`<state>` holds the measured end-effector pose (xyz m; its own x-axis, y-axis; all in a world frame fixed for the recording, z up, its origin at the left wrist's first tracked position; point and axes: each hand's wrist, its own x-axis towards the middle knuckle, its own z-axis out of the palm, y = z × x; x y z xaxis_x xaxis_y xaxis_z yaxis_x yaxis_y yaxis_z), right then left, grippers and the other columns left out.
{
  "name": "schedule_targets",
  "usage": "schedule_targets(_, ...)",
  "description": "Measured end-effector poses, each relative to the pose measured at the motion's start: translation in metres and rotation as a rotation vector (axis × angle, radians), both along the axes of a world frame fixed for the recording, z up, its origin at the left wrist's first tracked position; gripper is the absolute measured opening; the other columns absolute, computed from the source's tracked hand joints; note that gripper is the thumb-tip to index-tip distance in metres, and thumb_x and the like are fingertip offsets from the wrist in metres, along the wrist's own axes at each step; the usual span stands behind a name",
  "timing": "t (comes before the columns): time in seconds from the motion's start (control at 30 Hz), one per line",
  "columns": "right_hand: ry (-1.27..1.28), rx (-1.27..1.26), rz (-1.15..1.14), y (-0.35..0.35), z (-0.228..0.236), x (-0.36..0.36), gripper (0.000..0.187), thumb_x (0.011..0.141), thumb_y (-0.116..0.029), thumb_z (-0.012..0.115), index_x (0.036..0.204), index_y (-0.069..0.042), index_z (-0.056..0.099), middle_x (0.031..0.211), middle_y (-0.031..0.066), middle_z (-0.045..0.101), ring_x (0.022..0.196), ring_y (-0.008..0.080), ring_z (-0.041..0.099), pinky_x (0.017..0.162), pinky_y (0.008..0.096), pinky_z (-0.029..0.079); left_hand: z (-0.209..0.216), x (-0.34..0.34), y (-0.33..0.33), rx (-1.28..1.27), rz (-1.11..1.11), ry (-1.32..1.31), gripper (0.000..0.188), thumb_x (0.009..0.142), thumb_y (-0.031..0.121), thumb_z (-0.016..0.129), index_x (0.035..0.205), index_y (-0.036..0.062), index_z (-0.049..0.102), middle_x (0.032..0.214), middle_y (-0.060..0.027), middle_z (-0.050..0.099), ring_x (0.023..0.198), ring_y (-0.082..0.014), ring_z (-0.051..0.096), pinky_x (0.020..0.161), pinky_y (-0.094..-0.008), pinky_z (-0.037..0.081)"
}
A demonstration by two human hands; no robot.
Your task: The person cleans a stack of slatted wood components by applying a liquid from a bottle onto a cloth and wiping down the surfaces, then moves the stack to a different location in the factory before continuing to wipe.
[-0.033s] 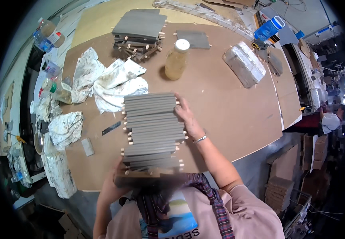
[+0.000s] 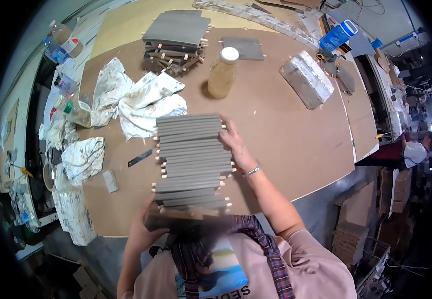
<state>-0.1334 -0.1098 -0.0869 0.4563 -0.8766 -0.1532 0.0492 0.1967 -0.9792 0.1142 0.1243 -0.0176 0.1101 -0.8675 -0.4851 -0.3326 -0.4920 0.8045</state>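
Panels (image 2: 193, 149) — any shift?

None I see, so support holds — they're at the table's (image 2: 290, 149) near side, left hand (image 2: 142, 226) gripping the near end, right hand (image 2: 234, 142) touching the far end, grip unclear.

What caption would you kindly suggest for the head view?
Left hand and right hand near opposite ends of close-packed grey panels, a lidded jar beyond.

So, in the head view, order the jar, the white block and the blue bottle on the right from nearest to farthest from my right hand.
1. Jar: ahead of your right hand.
2. White block: ahead and to the right.
3. Blue bottle: farther right, beyond the block.
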Motion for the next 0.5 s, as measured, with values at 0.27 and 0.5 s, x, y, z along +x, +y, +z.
schedule_targets(0.27, -0.006, -0.048, 0.058, -0.004, -0.001, -0.005, 0.072, 0.093, -0.043, 0.053, 0.15, -0.006, 0.027, 0.151, 0.0145, 0.028, 0.139, 0.0258, 0.027, 0.113, 0.0377, 0.025, 0.018, -0.044, -0.008, -0.317, -0.437, -0.767, 0.086, 0.051, 0.01, 0.085, 0.13, 0.0254, 0.056, 0.136, -0.02, 0.045, 0.11, -0.0376, 0.049, 0.095, -0.0469, 0.041)
schedule_targets(0.5, -0.109, -0.079, 0.046, -0.001, -0.019, -0.007, 0.071, 0.093, -0.04, 0.056, 0.148, -0.005, 0.029, 0.15, 0.0136, 0.031, 0.139, 0.0256, 0.03, 0.114, 0.0355, 0.024, 0.028, -0.058, -0.002, -0.408, -0.453, -0.97, 0.09, 0.05, 0.016, 0.086, 0.133, 0.0235, 0.052, 0.135, -0.0187, 0.043, 0.116, -0.0372, 0.046, 0.104, -0.0624, 0.027)
